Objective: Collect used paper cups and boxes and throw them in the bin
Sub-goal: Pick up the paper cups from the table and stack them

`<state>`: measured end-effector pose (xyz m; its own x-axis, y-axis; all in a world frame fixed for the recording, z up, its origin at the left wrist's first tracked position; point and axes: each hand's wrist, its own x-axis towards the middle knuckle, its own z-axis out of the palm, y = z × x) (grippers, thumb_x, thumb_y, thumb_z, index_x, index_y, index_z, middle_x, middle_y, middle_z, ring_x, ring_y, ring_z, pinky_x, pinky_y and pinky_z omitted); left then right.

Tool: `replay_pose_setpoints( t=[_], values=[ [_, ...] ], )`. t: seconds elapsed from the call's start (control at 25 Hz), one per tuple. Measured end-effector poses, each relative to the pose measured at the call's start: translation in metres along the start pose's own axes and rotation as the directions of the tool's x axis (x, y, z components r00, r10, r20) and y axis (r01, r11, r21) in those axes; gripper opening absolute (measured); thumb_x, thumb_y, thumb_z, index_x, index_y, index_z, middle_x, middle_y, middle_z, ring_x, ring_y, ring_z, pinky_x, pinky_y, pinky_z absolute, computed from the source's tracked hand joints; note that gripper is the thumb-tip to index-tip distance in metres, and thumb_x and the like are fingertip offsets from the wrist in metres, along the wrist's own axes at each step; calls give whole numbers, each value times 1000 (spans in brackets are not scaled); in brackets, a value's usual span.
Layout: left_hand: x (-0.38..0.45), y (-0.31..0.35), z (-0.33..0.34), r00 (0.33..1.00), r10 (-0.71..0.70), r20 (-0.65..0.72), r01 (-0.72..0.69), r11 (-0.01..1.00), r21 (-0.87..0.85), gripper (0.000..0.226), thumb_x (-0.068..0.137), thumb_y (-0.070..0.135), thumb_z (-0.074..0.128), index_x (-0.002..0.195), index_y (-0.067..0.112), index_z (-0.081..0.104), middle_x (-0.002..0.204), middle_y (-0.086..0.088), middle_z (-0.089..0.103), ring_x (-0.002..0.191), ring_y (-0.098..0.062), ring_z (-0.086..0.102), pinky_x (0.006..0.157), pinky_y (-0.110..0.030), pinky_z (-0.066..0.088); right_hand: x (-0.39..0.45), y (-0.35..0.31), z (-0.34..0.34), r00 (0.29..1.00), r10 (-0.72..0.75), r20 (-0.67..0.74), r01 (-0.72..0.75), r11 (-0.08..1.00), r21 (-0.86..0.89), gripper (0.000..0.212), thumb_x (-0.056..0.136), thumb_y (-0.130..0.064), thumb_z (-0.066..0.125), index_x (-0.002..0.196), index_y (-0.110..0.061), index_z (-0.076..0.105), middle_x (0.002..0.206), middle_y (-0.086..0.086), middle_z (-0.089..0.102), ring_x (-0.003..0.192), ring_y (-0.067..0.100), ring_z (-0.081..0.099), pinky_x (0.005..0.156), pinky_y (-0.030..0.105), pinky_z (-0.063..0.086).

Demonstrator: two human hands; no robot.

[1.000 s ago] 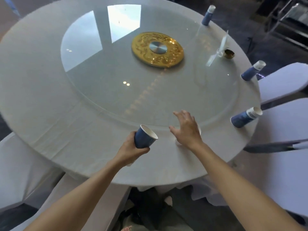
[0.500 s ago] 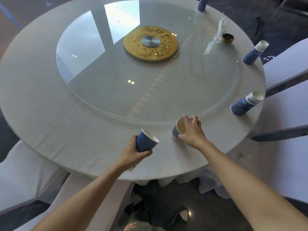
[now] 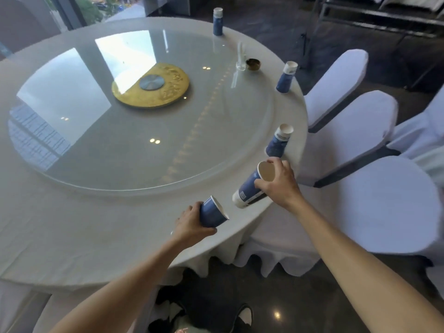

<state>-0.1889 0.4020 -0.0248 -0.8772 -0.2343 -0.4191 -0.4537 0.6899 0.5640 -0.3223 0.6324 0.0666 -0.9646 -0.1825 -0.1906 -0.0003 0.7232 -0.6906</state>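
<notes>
Left hand grasps a blue cup; right hand grasps a taller cup stack, fingers hiding its side, above the table.

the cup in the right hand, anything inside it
The cup in the right hand is tilted, mouth toward the camera. Only a bare tan inner wall shows; the fingers cover part of the rim, and the bottom is unclear.
</notes>
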Motion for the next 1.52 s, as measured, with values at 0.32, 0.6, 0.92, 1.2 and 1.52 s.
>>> replay_pose_setpoints(
  t=[0.32, 0.6, 0.92, 1.2, 1.52],
  values=[
    [13, 114, 90, 977, 204, 62, -200, 978, -57, 90, 56, 57, 81, 134, 33, 46, 123, 4, 61, 106, -17, 60, 90, -41, 56, -29, 87, -86, 996, 12, 87, -26, 985, 168, 63, 80, -32, 78, 137, -25, 50, 128, 2, 46, 114, 19, 54, 94, 37, 54],
    [45, 173, 148, 935, 317, 160, -297, 946, -132, 88, 68, 39, 94, 141, 28, 48, 120, 8, 45, 109, -14, 55, 86, -21, 48, -16, 152, -93, 959, 105, 264, -154, 973, 173, 77, 73, -62, 78, 136, -27, 48, 131, -2, 47, 118, 15, 54, 97, 39, 56],
    [99, 217, 217, 898, 336, 285, -298, 940, -167, 81, 65, 46, 88, 133, 37, 45, 128, 12, 54, 112, -8, 59, 88, -22, 55, 38, 230, -95, 889, 280, 362, -323, 944, 63, 100, 62, -79, 68, 141, -25, 41, 138, -3, 48, 122, 18, 54, 101, 44, 54],
    [133, 270, 255, 950, 208, 232, -173, 972, -162, 82, 68, 30, 93, 136, 26, 47, 131, 6, 62, 117, -13, 62, 90, -23, 53, 95, 289, -136, 871, 210, 444, -223, 975, -24, 92, 77, -81, 58, 152, -33, 34, 155, 1, 41, 135, 25, 48, 108, 48, 48],
    [133, 313, 305, 996, -88, -7, 84, 964, -253, 86, 69, 26, 92, 142, 23, 47, 133, -3, 55, 113, -12, 54, 91, -28, 43, 172, 369, -187, 901, 148, 407, -20, 953, -302, 92, 91, -55, 64, 163, -28, 13, 171, 10, 1, 157, 32, 10, 121, 52, 26]
  ],
)
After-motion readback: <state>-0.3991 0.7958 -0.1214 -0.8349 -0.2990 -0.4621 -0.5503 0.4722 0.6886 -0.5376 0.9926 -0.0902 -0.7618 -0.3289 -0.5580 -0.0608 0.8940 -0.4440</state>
